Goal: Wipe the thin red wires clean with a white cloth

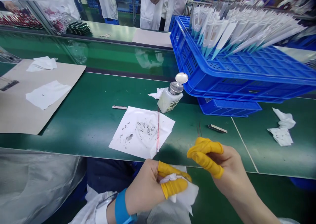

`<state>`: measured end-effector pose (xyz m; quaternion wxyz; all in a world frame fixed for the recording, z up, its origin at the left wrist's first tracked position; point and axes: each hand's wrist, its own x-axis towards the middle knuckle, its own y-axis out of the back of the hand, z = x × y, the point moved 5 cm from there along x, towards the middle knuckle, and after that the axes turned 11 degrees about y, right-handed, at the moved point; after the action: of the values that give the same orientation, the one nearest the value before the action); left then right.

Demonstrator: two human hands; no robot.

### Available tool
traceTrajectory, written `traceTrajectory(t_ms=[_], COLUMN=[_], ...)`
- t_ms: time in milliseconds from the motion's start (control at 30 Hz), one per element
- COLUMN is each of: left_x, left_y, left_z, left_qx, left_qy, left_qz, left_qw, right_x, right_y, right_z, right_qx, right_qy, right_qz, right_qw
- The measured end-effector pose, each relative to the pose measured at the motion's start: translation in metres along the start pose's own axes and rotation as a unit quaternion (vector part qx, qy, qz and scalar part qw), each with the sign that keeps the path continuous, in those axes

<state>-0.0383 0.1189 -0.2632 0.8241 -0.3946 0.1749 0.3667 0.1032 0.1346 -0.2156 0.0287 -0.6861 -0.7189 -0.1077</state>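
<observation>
My left hand [170, 181], in yellow finger cots, pinches a crumpled white wipe [189, 192] just off the bench's front edge. To its right my right hand [207, 155], also in yellow cots, has its fingertips pressed together; thin dark-red wires [199, 129] show just beyond them, and whether they are held is hard to tell. A white sheet [133, 125] with black specks lies in front of me, with red wires [158, 132] across its right part. Behind it stands a pump bottle [170, 97] with a metal top. A small dark part [217, 129] lies beyond my right hand.
Blue crates [222, 77] at the back right bear many white and teal strips [222, 36]. Crumpled wipes [282, 127] lie at the right. Cardboard [56, 74] with wipes covers the left. Another small part [119, 107] lies left of the sheet. People in white coats [150, 13] stand beyond.
</observation>
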Motion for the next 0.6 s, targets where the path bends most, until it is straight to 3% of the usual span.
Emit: traceTrajectory(t_ms=[100, 300, 400, 500, 600], left_x=[0.000, 0.001, 0.003, 0.007, 0.012], left_y=[0.000, -0.001, -0.002, -0.003, -0.007], left_z=[-0.004, -0.023, -0.044, -0.065, -0.078], left_qx=[0.007, 0.023, 0.020, 0.006, 0.011], left_qy=[0.012, 0.038, 0.076, 0.112, 0.132], left_qz=[-0.006, 0.001, 0.029, 0.037, -0.002], left_qw=[1.000, 0.999, 0.996, 0.993, 0.991], right_x=[0.002, -0.010, -0.025, -0.028, -0.007], right_y=[0.003, 0.015, 0.054, 0.101, 0.122], right_z=[0.004, 0.004, 0.006, 0.017, 0.037], right_qx=[0.011, -0.012, -0.071, -0.145, -0.231], right_qy=[-0.006, 0.001, 0.006, -0.070, -0.180], right_qz=[-0.029, 0.044, 0.153, 0.231, 0.146], right_qw=[0.999, 0.999, 0.986, 0.959, 0.945])
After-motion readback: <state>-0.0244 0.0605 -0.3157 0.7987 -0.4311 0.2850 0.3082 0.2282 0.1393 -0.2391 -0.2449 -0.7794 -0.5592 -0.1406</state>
